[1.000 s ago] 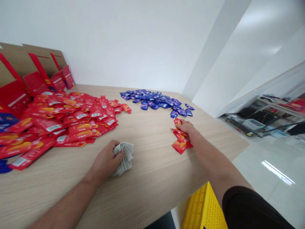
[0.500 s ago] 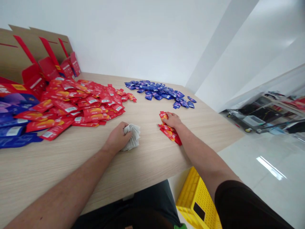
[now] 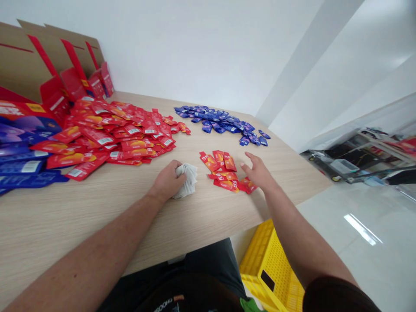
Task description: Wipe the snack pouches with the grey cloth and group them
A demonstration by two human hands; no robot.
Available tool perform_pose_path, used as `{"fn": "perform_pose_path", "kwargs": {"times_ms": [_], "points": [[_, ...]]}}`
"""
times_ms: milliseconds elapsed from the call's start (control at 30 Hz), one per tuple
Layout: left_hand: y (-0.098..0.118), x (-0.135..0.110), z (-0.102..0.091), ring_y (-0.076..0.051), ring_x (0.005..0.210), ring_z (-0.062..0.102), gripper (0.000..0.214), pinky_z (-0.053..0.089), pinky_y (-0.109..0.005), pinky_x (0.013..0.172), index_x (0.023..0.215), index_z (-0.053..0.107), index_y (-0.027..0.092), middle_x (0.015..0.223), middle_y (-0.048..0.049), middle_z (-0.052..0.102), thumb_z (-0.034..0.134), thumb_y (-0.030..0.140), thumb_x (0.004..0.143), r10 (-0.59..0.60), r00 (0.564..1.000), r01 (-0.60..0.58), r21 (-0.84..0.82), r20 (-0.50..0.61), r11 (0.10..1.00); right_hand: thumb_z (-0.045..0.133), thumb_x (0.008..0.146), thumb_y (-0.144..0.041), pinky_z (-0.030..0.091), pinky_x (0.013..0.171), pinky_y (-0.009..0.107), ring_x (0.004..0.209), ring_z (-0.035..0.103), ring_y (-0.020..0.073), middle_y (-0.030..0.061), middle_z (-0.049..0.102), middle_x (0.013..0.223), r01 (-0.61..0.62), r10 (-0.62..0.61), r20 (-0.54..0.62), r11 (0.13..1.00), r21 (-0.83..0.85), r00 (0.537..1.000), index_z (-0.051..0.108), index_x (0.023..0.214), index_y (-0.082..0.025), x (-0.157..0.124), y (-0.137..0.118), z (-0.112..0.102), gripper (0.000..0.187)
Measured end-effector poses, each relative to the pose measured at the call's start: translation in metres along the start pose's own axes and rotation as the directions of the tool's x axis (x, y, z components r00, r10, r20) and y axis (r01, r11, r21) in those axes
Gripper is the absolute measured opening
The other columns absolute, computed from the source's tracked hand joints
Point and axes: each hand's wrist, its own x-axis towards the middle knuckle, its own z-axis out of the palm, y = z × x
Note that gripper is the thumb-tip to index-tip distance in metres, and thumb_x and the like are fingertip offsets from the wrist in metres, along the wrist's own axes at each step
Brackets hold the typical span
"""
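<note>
My left hand point(image 3: 169, 180) is closed round a crumpled grey-white cloth point(image 3: 187, 180), which rests on the wooden table point(image 3: 169, 225). To its right lies a small spread of red sachets point(image 3: 224, 175) with orange pictures, several of them partly overlapping. My right hand point(image 3: 258, 173) hovers beside the right edge of that spread, thumb and fingers apart and nothing in them. A large heap of red packets point(image 3: 120, 134) lies to the left, beyond my left hand.
Blue sachets point(image 3: 221, 119) lie scattered at the table's back. Blue pouches point(image 3: 26, 169) are at far left, in front of red and brown cardboard boxes point(image 3: 74, 82). Below the table's right edge stands a yellow crate point(image 3: 276, 264). A cart point(image 3: 344, 167) is on the floor at right.
My right hand has lifted off the red sachets and moved right, opening. The sachets, bunched under it before, now lie spread out. My left hand still grips the cloth.
</note>
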Motion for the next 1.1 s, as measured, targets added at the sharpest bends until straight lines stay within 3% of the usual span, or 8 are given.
{"fn": "perform_pose_path", "kwargs": {"times_ms": [133,267,500,700,833,933,1067,1100], "points": [[0.001,0.001,0.001,-0.021,0.081,0.062,0.025,0.045,-0.032,0.072,0.102,0.059,0.020,0.091,-0.0042,0.069,0.056,0.031,0.079,0.006,1.000,-0.006,-0.001,0.003,1.000,0.042,0.095,-0.054,0.033,0.120,0.051,0.145,0.039,0.0338,0.0207,0.050,0.150,-0.105,0.105,-0.017,0.992,-0.066,0.994,0.047,0.149,-0.012,-0.038,0.024,0.014,0.069],[0.002,0.000,0.000,-0.020,0.079,0.062,0.024,0.046,-0.032,0.072,0.101,0.059,0.020,0.089,-0.0037,0.069,0.057,0.028,0.079,0.001,1.000,-0.001,-0.023,0.001,1.000,0.039,0.096,-0.056,0.037,0.117,0.052,0.141,0.045,0.0338,0.0173,0.055,0.147,-0.052,0.056,0.041,0.994,-0.095,0.998,0.051,0.147,-0.019,-0.049,0.019,0.040,0.064],[0.001,-0.003,-0.001,-0.020,0.081,0.063,0.022,0.047,-0.032,0.073,0.101,0.058,0.019,0.090,-0.0048,0.069,0.057,0.026,0.080,0.013,1.000,-0.014,-0.046,-0.011,0.999,0.037,0.097,-0.058,0.031,0.120,0.052,0.141,0.043,0.0342,0.0181,0.053,0.148,0.167,-0.153,0.120,0.979,-0.116,0.981,0.050,0.149,-0.018,-0.018,-0.009,0.060,0.067],[0.002,-0.004,-0.002,-0.020,0.079,0.062,0.020,0.046,-0.032,0.072,0.098,0.057,0.020,0.087,-0.0033,0.067,0.057,0.026,0.079,-0.005,1.000,0.003,-0.076,-0.023,0.997,0.039,0.096,-0.056,0.027,0.122,0.049,0.145,0.039,0.0335,0.0195,0.049,0.153,0.260,-0.246,0.152,0.962,-0.082,0.957,0.049,0.149,-0.012,0.012,-0.023,0.067,0.069],[0.002,-0.004,-0.003,-0.019,0.079,0.061,0.021,0.045,-0.031,0.071,0.099,0.057,0.019,0.087,-0.0027,0.066,0.058,0.026,0.079,-0.021,0.999,0.018,-0.110,-0.030,0.994,0.040,0.096,-0.055,0.029,0.122,0.047,0.143,0.042,0.0315,0.0166,0.052,0.151,0.269,-0.264,0.125,0.963,-0.023,0.956,0.053,0.146,-0.015,0.019,-0.028,0.063,0.065],[0.001,-0.003,-0.004,-0.018,0.079,0.061,0.021,0.045,-0.030,0.071,0.099,0.057,0.019,0.086,-0.0015,0.065,0.058,0.026,0.080,-0.035,0.999,0.029,-0.143,-0.041,0.989,0.035,0.098,-0.052,0.030,0.121,0.049,0.143,0.041,0.0308,0.0168,0.052,0.151,0.232,-0.232,0.029,0.972,0.031,0.972,0.052,0.146,-0.015,0.022,-0.034,0.050,0.063],[-0.007,0.002,-0.002,-0.018,0.080,0.060,0.020,0.045,-0.031,0.073,0.097,0.058,0.019,0.084,0.0000,0.064,0.060,0.028,0.080,-0.059,0.995,0.040,-0.205,-0.083,0.978,0.026,0.102,-0.053,0.041,0.114,0.045,0.134,0.052,0.0275,0.0169,0.056,0.145,0.206,-0.191,-0.105,0.967,0.153,0.976,0.048,0.147,-0.015,0.027,-0.066,0.028,0.063],[-0.010,0.004,-0.001,-0.019,0.080,0.060,0.020,0.045,-0.031,0.073,0.097,0.058,0.019,0.084,-0.0001,0.064,0.061,0.029,0.079,-0.066,0.993,0.042,-0.233,-0.096,0.972,0.031,0.101,-0.055,0.046,0.109,0.045,0.126,0.058,0.0270,0.0155,0.061,0.139,0.211,-0.184,-0.115,0.927,0.309,0.976,0.051,0.144,-0.017,0.027,-0.078,0.023,0.061]]}}
